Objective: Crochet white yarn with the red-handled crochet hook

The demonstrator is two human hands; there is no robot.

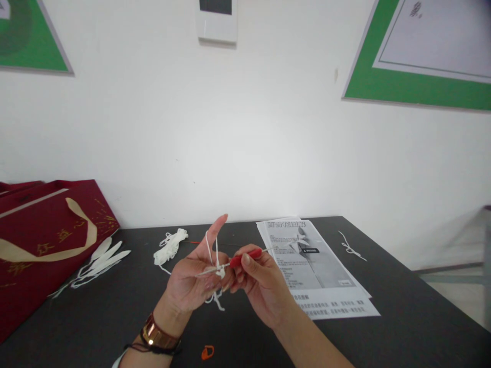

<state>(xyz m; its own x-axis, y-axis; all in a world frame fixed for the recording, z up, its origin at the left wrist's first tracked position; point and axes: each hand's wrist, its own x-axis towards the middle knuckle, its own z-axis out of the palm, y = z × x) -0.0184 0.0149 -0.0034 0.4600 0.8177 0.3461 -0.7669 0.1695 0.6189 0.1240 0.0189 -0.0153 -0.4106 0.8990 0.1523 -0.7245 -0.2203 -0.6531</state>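
My left hand (183,282) pinches a small white crochet piece (220,271) between thumb and fingers. Its index finger points up, with white yarn (209,244) looped round it and running down to the work. In my right hand (265,286) is a crochet hook with a red handle (245,257), held nearly level. The hook's metal tip passes leftward through or across the stitches; exactly how it sits in the loops is too small to tell. Short yarn ends (218,300) hang below the piece.
Behind my left hand lies a white yarn bundle (171,247). White crocheted leaf shapes (103,261) rest beside a dark red bag (57,225). Printed sheets (337,306) lie at right, near a tied yarn scrap (351,250). An orange stitch marker (207,352) is close to me.
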